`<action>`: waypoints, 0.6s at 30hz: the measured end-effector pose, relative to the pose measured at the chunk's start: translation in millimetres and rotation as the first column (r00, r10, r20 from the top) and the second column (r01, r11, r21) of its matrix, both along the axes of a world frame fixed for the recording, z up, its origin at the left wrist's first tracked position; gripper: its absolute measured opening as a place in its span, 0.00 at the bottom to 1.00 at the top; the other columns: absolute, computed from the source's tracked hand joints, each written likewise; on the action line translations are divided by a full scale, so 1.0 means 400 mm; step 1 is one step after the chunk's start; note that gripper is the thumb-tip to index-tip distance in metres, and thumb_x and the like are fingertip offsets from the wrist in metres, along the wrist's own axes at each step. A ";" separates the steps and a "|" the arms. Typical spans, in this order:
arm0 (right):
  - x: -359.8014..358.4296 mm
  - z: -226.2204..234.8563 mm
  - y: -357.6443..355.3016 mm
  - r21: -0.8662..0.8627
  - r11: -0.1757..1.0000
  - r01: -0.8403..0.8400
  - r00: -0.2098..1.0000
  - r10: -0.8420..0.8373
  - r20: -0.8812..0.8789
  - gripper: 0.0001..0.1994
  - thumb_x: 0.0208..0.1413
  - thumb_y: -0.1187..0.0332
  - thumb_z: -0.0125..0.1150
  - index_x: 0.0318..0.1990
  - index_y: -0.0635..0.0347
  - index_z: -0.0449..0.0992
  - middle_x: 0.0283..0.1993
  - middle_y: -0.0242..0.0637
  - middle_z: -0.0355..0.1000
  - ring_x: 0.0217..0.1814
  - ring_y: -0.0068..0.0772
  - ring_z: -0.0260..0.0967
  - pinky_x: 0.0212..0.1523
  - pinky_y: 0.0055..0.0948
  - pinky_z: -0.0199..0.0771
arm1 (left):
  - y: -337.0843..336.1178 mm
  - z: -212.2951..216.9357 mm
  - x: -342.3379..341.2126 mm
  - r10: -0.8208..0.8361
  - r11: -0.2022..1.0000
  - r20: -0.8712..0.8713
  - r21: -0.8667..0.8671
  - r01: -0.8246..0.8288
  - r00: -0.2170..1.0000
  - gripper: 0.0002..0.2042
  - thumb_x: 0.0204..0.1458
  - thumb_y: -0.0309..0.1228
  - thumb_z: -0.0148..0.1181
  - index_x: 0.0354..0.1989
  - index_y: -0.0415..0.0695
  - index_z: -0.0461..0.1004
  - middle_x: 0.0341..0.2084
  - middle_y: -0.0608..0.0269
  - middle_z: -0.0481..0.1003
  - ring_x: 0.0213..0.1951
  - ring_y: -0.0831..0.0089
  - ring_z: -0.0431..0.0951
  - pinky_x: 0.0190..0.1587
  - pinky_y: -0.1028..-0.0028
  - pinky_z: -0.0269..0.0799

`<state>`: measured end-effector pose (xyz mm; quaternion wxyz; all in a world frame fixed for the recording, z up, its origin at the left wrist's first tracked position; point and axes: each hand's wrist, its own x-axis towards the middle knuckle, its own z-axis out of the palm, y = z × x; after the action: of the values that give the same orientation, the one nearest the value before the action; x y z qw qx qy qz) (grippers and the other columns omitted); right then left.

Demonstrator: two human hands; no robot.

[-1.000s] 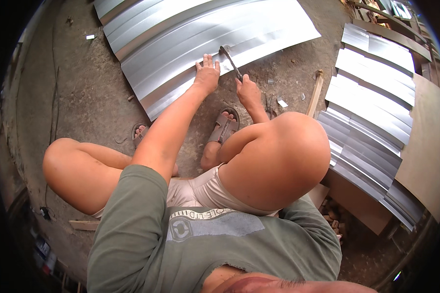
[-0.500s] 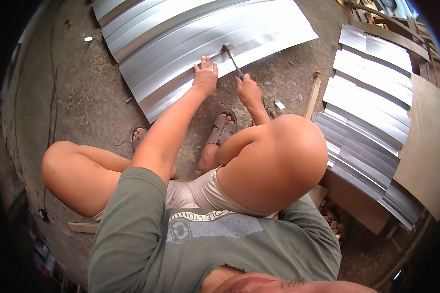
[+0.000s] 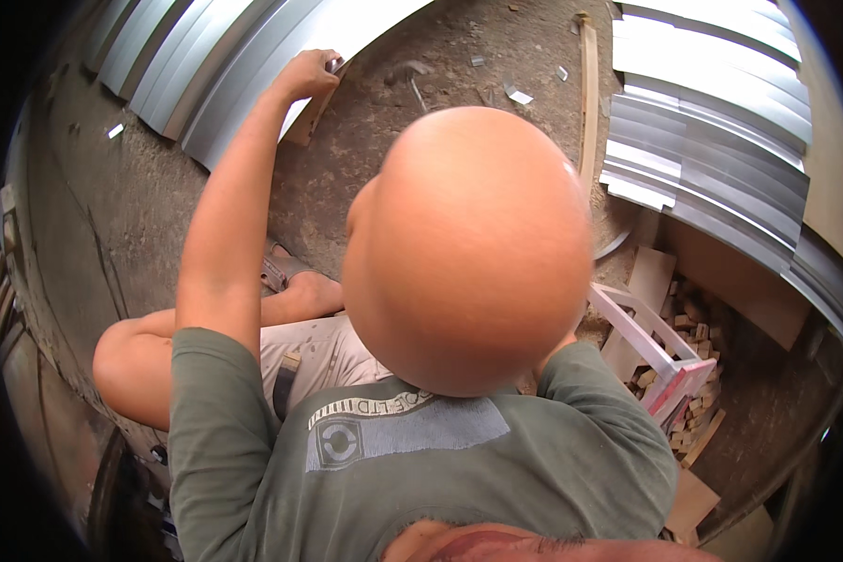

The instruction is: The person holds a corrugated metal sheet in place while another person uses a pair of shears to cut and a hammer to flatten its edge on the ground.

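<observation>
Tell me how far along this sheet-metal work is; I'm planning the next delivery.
Looks done: a stack of metal sheets lies on the right, with small offcuts on the ground. In hand: the left hand grips the edge of a curved metal sheet; the right hand is hidden behind the knee. Left: probably that sheet at least; how many more cannot be told.

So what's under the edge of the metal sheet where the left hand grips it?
A wooden block shows beneath the metal sheet beside the left hand, on the dirt floor. The sheet covers whatever lies further under it.
</observation>
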<state>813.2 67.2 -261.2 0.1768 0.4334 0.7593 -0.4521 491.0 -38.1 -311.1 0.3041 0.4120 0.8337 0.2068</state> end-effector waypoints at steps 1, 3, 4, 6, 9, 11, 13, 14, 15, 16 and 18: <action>0.015 -0.050 -0.015 -0.053 0.998 -0.018 1.000 0.018 -0.014 0.23 0.66 0.47 0.54 0.44 0.62 0.72 0.42 0.58 0.77 0.48 0.61 0.75 0.46 0.54 0.71 | -0.004 0.009 -0.012 -0.006 1.000 0.040 0.001 0.006 0.999 0.23 0.39 0.29 0.58 0.49 0.42 0.80 0.37 0.46 0.81 0.41 0.54 0.81 0.47 0.63 0.74; 0.016 -0.127 -0.044 -0.142 0.988 -0.055 0.998 0.049 -0.049 0.23 0.66 0.47 0.54 0.44 0.63 0.73 0.42 0.58 0.77 0.47 0.62 0.75 0.45 0.53 0.71 | -0.013 0.024 -0.042 -0.013 1.000 0.109 0.004 0.013 0.994 0.24 0.39 0.29 0.57 0.50 0.41 0.80 0.36 0.47 0.81 0.40 0.56 0.80 0.47 0.65 0.73; -0.002 -0.161 -0.057 -0.173 0.982 -0.079 0.995 0.068 -0.068 0.23 0.66 0.47 0.55 0.44 0.63 0.73 0.42 0.58 0.77 0.47 0.62 0.74 0.45 0.53 0.70 | -0.030 0.029 -0.050 -0.004 1.000 0.097 0.027 0.001 0.995 0.24 0.39 0.29 0.56 0.49 0.41 0.80 0.35 0.47 0.81 0.40 0.57 0.80 0.47 0.66 0.73; -0.035 -0.181 -0.067 -0.154 0.980 -0.126 0.990 0.115 -0.079 0.23 0.66 0.48 0.55 0.44 0.64 0.73 0.41 0.59 0.76 0.46 0.63 0.74 0.45 0.52 0.70 | -0.023 0.029 -0.039 -0.008 0.995 0.091 0.096 -0.001 0.996 0.23 0.40 0.28 0.55 0.48 0.40 0.80 0.34 0.48 0.81 0.40 0.57 0.79 0.46 0.66 0.73; -0.113 -0.181 -0.105 -0.059 0.966 -0.252 0.965 0.246 -0.088 0.23 0.66 0.48 0.54 0.43 0.66 0.74 0.43 0.59 0.76 0.46 0.62 0.73 0.46 0.51 0.69 | -0.042 0.036 -0.033 0.000 0.999 0.041 0.051 -0.002 0.999 0.20 0.40 0.30 0.56 0.45 0.40 0.80 0.34 0.50 0.81 0.37 0.58 0.79 0.44 0.66 0.73; -0.148 -0.163 -0.110 -0.030 0.957 -0.290 0.955 0.287 -0.072 0.24 0.67 0.48 0.53 0.44 0.66 0.74 0.44 0.59 0.76 0.48 0.62 0.73 0.48 0.50 0.69 | -0.042 0.044 -0.029 -0.005 1.000 0.024 0.025 0.005 1.000 0.19 0.40 0.30 0.57 0.43 0.40 0.80 0.32 0.50 0.81 0.36 0.59 0.79 0.43 0.65 0.73; -0.151 -0.142 -0.100 -0.026 0.956 -0.291 0.955 0.289 -0.071 0.24 0.67 0.48 0.53 0.44 0.66 0.74 0.44 0.59 0.76 0.49 0.63 0.73 0.48 0.50 0.69 | -0.030 0.051 -0.019 -0.016 1.000 0.019 0.021 0.015 1.000 0.17 0.40 0.31 0.57 0.41 0.40 0.80 0.31 0.50 0.81 0.35 0.58 0.79 0.42 0.65 0.73; -0.153 -0.131 -0.098 -0.026 0.955 -0.295 0.954 0.292 -0.073 0.24 0.67 0.48 0.53 0.44 0.66 0.73 0.44 0.59 0.76 0.49 0.64 0.73 0.49 0.50 0.69 | -0.028 0.055 -0.013 -0.007 1.000 0.030 0.026 0.006 1.000 0.16 0.40 0.31 0.58 0.40 0.40 0.80 0.30 0.50 0.80 0.34 0.58 0.79 0.41 0.65 0.73; -0.159 -0.122 -0.101 -0.018 0.953 -0.302 0.951 0.301 -0.068 0.24 0.67 0.47 0.52 0.44 0.65 0.73 0.44 0.60 0.76 0.50 0.64 0.73 0.49 0.51 0.68 | -0.026 0.058 -0.007 0.001 0.999 0.042 0.032 -0.002 0.999 0.16 0.40 0.31 0.58 0.39 0.40 0.80 0.30 0.50 0.80 0.34 0.58 0.79 0.40 0.65 0.73; -0.170 -0.114 -0.110 -0.009 0.951 -0.309 0.949 0.308 -0.063 0.24 0.67 0.47 0.52 0.44 0.65 0.73 0.45 0.60 0.76 0.51 0.65 0.73 0.49 0.51 0.68 | -0.020 0.062 -0.003 0.007 0.999 0.055 0.039 -0.009 0.998 0.15 0.40 0.31 0.58 0.38 0.40 0.79 0.29 0.50 0.80 0.33 0.58 0.79 0.40 0.64 0.74; -0.186 -0.121 -0.139 -0.024 0.943 -0.333 0.941 0.331 -0.067 0.25 0.67 0.46 0.51 0.44 0.64 0.73 0.46 0.60 0.76 0.51 0.66 0.72 0.50 0.52 0.68 | -0.030 0.073 0.005 0.014 1.000 0.060 -0.020 -0.013 0.998 0.16 0.40 0.31 0.58 0.39 0.40 0.79 0.30 0.49 0.81 0.33 0.58 0.80 0.40 0.64 0.74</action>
<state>738.8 11.6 -309.5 0.2346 0.2819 0.8186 -0.4421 493.0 -50.2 -281.7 0.3317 0.3970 0.8289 0.2127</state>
